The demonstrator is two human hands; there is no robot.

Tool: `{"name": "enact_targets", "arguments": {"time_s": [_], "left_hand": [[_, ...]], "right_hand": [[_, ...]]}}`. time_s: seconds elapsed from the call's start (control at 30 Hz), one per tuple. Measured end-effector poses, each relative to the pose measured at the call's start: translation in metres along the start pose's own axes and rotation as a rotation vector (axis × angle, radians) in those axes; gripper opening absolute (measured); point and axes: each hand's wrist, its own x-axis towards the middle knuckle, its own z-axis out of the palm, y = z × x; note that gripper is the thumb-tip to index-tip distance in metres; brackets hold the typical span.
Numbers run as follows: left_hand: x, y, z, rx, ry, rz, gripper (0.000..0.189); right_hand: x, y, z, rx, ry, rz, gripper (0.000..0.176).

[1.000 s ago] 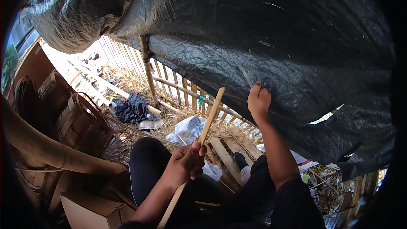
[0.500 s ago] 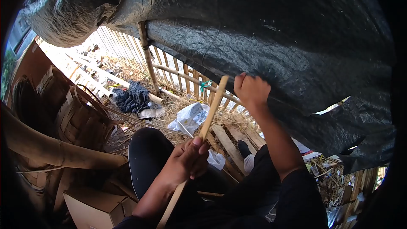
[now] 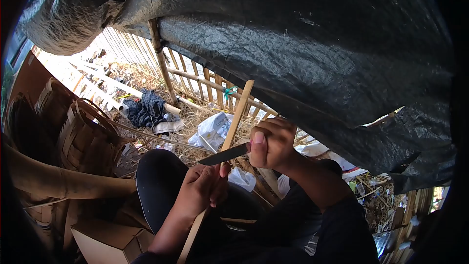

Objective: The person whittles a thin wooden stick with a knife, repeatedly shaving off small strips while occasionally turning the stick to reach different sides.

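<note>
A long, pale bamboo strip (image 3: pixel 238 116) slants up from my lap, with my left hand (image 3: pixel 202 188) closed around its middle. My right hand (image 3: pixel 273 143) is closed in a fist on the handle of a knife (image 3: pixel 226 155), and most of that handle is hidden by the fingers. The dark blade lies across the strip, just above my left thumb and fingers. Its tip points left. Whether the edge bites into the bamboo cannot be made out.
Woven baskets (image 3: pixel 88 137) and a thick bamboo pole (image 3: pixel 73 182) stand at left, above a cardboard box (image 3: pixel 105 237). Black plastic sheeting (image 3: pixel 312 63) hangs ahead over a bamboo fence (image 3: pixel 207 80). A white plastic bag (image 3: pixel 213 131) and dark cloth (image 3: pixel 146 110) lie on the straw.
My right hand has come down and toward me from beyond the strip's upper end, bringing the knife blade into view across the bamboo. My left hand keeps its hold.
</note>
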Motion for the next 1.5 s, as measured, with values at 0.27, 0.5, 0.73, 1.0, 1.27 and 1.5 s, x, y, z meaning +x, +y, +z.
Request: {"name": "enact_targets", "arguments": {"time_s": [0.27,0.5,0.73,1.0,1.27,1.5], "left_hand": [[0.005,0.001,-0.002,-0.096,0.002,-0.048,0.038],[-0.005,-0.010,0.022,0.133,-0.152,-0.067,0.040],[0.002,0.001,-0.005,-0.010,-0.009,-0.047,0.041],[0.010,0.007,-0.004,0.207,0.070,0.017,0.043],[0.011,0.001,-0.003,0.249,0.111,0.040,0.042],[-0.008,-0.005,0.017,0.345,0.040,-0.014,0.043]], "right_hand": [[0.007,0.024,0.024,-0.086,-0.062,-0.277,0.022],[0.050,0.122,-0.002,-0.792,0.107,0.554,0.050],[0.034,0.059,-0.010,0.053,0.199,0.541,0.042],[0.009,-0.001,0.008,-0.030,-0.063,0.180,0.043],[0.001,0.031,0.031,-0.103,-0.008,-0.169,0.029],[0.044,0.111,0.006,-0.790,0.234,0.553,0.047]]}}
